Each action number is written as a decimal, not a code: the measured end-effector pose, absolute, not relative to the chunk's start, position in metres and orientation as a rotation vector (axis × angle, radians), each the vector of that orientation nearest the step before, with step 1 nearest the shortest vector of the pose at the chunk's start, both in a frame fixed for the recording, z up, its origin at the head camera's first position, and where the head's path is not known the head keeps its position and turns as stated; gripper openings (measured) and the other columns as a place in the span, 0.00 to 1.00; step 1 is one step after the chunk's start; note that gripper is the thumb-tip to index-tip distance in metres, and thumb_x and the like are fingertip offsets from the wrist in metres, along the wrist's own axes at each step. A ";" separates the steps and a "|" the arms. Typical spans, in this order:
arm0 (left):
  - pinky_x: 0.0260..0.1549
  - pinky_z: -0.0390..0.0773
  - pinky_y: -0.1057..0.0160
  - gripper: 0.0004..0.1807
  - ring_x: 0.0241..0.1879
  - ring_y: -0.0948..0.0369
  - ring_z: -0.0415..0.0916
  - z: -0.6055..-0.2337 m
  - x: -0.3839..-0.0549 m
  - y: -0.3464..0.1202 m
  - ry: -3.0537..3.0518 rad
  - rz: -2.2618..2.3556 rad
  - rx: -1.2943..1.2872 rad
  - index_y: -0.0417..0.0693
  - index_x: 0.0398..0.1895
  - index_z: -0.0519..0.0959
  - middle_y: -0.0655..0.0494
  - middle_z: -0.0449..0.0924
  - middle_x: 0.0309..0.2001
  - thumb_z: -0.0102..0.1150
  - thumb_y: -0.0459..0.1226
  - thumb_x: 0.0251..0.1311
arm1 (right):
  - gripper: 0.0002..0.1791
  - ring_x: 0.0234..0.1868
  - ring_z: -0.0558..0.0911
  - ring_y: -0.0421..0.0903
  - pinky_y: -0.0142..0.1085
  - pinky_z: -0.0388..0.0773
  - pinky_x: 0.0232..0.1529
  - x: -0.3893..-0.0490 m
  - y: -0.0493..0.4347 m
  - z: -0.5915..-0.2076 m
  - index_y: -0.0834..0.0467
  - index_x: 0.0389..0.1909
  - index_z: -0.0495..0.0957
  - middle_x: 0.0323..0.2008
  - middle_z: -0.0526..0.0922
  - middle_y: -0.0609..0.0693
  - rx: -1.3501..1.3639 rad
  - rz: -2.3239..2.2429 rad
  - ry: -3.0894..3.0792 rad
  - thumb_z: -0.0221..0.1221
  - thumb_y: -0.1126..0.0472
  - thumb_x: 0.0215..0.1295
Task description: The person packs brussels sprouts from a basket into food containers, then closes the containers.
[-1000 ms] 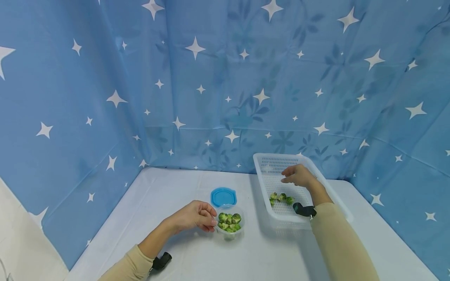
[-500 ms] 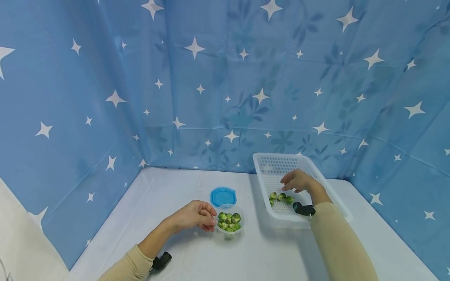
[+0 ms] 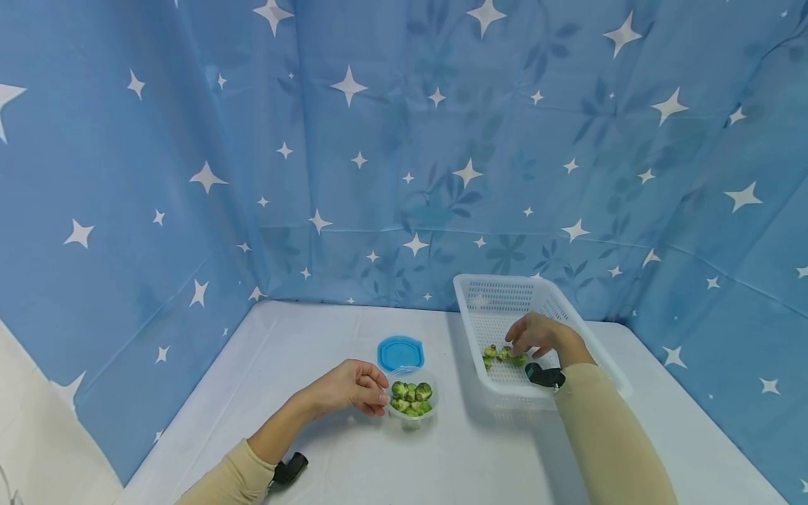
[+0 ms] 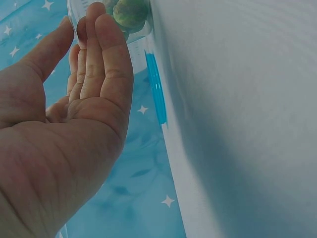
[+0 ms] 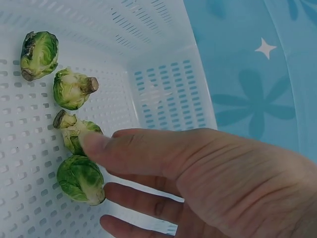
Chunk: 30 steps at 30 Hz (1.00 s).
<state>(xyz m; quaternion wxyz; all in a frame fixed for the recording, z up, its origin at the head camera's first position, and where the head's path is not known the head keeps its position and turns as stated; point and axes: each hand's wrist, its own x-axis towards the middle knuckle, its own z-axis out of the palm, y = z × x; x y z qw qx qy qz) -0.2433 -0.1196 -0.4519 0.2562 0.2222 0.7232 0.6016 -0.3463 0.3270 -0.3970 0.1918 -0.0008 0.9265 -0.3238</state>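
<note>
My left hand (image 3: pixel 356 389) is at the left side of a small clear plastic container (image 3: pixel 412 421), its thumb and fingertips at the rim. Halved-looking Brussels sprouts (image 3: pixel 412 398) fill the container. In the left wrist view the thumb (image 4: pixel 49 47) lies at the rim and the other fingers run along the wall. Inside a white perforated basket (image 3: pixel 470 330), my right hand (image 3: pixel 536 333) reaches down with thumb and fingers spread apart. Its thumb tip overlaps one Brussels sprout (image 5: pixel 72 134) in the right wrist view; another sprout (image 5: pixel 81 179) lies beside the fingertips.
A blue lid (image 3: pixel 400 353) lies on the white-covered table (image 3: pixel 315 330) just behind the container. Two more sprouts, one with a cut stem (image 5: pixel 73 89) and one darker (image 5: pixel 39 54), lie in the basket. A blue star-patterned curtain (image 3: pixel 379 175) hangs behind.
My right hand has moved down into the basket, from above the sprouts to right over them. The left hand has stayed at the container.
</note>
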 end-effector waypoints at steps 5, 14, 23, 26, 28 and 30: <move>0.42 0.90 0.52 0.20 0.38 0.53 0.90 -0.452 -0.243 -0.120 1.950 1.641 0.598 0.30 0.53 0.78 0.46 0.89 0.37 0.70 0.35 0.66 | 0.19 0.48 0.85 0.53 0.57 0.84 0.53 -0.344 0.327 -0.399 0.65 0.50 0.83 0.47 0.88 0.57 0.014 -0.897 2.578 0.73 0.69 0.57; 0.42 0.90 0.52 0.20 0.37 0.54 0.90 -0.452 -0.243 -0.119 1.947 1.643 0.591 0.30 0.53 0.78 0.46 0.89 0.37 0.70 0.35 0.65 | 0.13 0.45 0.83 0.51 0.53 0.86 0.50 -0.348 0.327 -0.400 0.60 0.41 0.85 0.42 0.87 0.53 0.057 -0.746 2.606 0.74 0.69 0.55; 0.42 0.90 0.52 0.20 0.37 0.54 0.90 -0.453 -0.244 -0.119 1.943 1.649 0.590 0.30 0.53 0.78 0.45 0.89 0.37 0.70 0.35 0.65 | 0.12 0.43 0.83 0.49 0.49 0.87 0.50 -0.345 0.326 -0.398 0.62 0.41 0.85 0.41 0.86 0.54 0.070 -0.734 2.592 0.74 0.70 0.56; 0.42 0.90 0.52 0.20 0.37 0.54 0.90 -0.453 -0.244 -0.119 1.944 1.649 0.591 0.30 0.52 0.78 0.46 0.89 0.37 0.70 0.35 0.65 | 0.11 0.44 0.84 0.49 0.48 0.87 0.51 -0.343 0.325 -0.396 0.64 0.41 0.85 0.41 0.86 0.55 0.058 -0.748 2.587 0.73 0.71 0.57; 0.42 0.90 0.52 0.20 0.36 0.54 0.90 -0.453 -0.244 -0.119 1.944 1.649 0.592 0.29 0.52 0.78 0.46 0.89 0.37 0.70 0.35 0.65 | 0.11 0.44 0.84 0.49 0.48 0.87 0.52 -0.342 0.326 -0.396 0.65 0.42 0.85 0.41 0.85 0.56 0.049 -0.747 2.587 0.72 0.71 0.57; 0.42 0.90 0.52 0.20 0.36 0.54 0.90 -0.453 -0.244 -0.119 1.942 1.650 0.593 0.29 0.52 0.78 0.46 0.89 0.37 0.70 0.35 0.65 | 0.12 0.45 0.84 0.49 0.49 0.86 0.53 -0.342 0.326 -0.396 0.66 0.42 0.85 0.42 0.85 0.56 0.035 -0.741 2.592 0.72 0.71 0.57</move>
